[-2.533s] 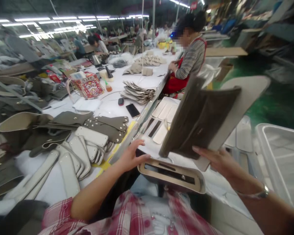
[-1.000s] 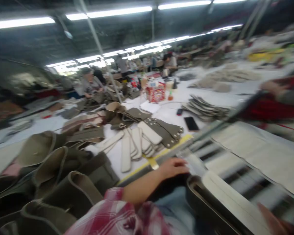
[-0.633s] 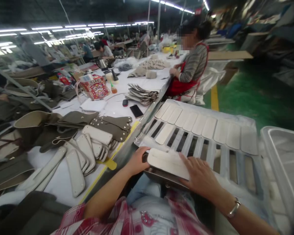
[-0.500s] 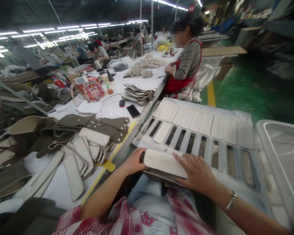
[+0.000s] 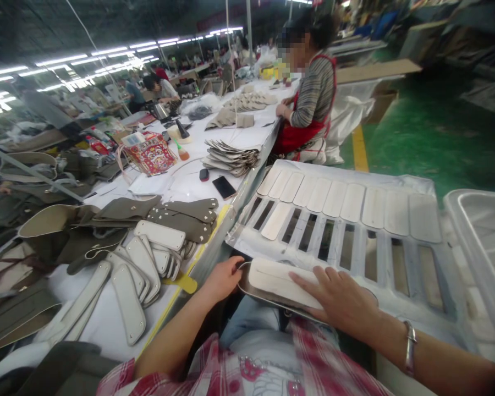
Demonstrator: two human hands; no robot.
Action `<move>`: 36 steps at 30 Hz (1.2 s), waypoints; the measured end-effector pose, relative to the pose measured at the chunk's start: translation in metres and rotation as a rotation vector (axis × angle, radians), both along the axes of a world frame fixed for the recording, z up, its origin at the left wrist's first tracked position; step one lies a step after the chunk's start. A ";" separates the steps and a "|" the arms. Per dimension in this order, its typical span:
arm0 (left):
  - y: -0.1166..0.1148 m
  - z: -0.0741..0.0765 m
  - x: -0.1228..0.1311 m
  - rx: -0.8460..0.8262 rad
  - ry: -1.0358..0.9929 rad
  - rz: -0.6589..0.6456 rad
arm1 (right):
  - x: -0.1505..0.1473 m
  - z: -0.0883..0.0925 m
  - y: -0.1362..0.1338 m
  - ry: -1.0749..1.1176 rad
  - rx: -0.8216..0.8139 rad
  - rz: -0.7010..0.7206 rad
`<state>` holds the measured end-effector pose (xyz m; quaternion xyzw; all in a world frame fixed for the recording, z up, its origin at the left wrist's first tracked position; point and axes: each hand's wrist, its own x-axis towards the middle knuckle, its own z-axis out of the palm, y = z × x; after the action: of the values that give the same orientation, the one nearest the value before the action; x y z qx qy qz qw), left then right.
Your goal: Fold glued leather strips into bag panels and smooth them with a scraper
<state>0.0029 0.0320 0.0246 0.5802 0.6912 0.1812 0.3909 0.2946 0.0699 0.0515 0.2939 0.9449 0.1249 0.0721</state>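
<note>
A white oblong panel (image 5: 274,279) with rounded ends lies over the opening of a grey-brown bag piece (image 5: 253,292) above my lap. My left hand (image 5: 226,279) is closed on the left rim of the bag piece, thumb and fingertips pinching its edge. Across the panel's right end lies my right hand (image 5: 338,294), gripping it with fingers on top and partly bent round the front side. The right hand covers that end of the panel. Just beyond both hands is a slotted white rack (image 5: 272,250) with a row of similar white panels (image 5: 325,195) along its far side.
To the left, the white table (image 5: 86,330) holds grey straps (image 5: 127,300), dark bag parts (image 5: 185,214), a phone (image 5: 224,187), a patterned red bag (image 5: 150,154) and a stack of pieces (image 5: 231,157). A clear plastic bin (image 5: 474,236) stands right. A co-worker (image 5: 309,104) sits beyond the rack.
The white panel has shifted slightly right and down, and more of the bag piece's left rim shows. My right hand has moved a little right with it.
</note>
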 end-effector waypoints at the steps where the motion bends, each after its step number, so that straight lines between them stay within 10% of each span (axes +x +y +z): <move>1: 0.000 0.001 0.000 0.009 0.013 0.000 | 0.000 -0.001 -0.003 -0.016 0.034 -0.010; 18: 0.001 0.012 0.014 0.140 0.517 -0.258 | -0.041 0.001 -0.007 -0.070 -0.108 -0.032; 22: 0.007 0.019 0.052 0.369 0.406 -0.551 | -0.039 0.005 -0.004 -0.048 -0.231 -0.065; 25: 0.022 0.012 0.076 0.239 0.273 -0.757 | -0.030 0.011 0.004 0.020 -0.403 -0.126; 28: 0.035 0.006 0.083 0.134 0.235 -0.706 | -0.004 0.023 0.018 0.251 -0.710 -0.285; 33: 0.040 0.011 0.079 0.197 0.332 -0.863 | 0.054 0.037 0.029 0.721 -1.468 -1.108; 36: 0.039 0.021 0.082 0.346 0.351 -1.076 | 0.070 0.022 0.016 0.637 -1.576 -1.147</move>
<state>0.0848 0.0706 0.0455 0.9257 0.3147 -0.0311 0.2074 0.3641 0.0858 0.0739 0.5901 0.4510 -0.6685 0.0395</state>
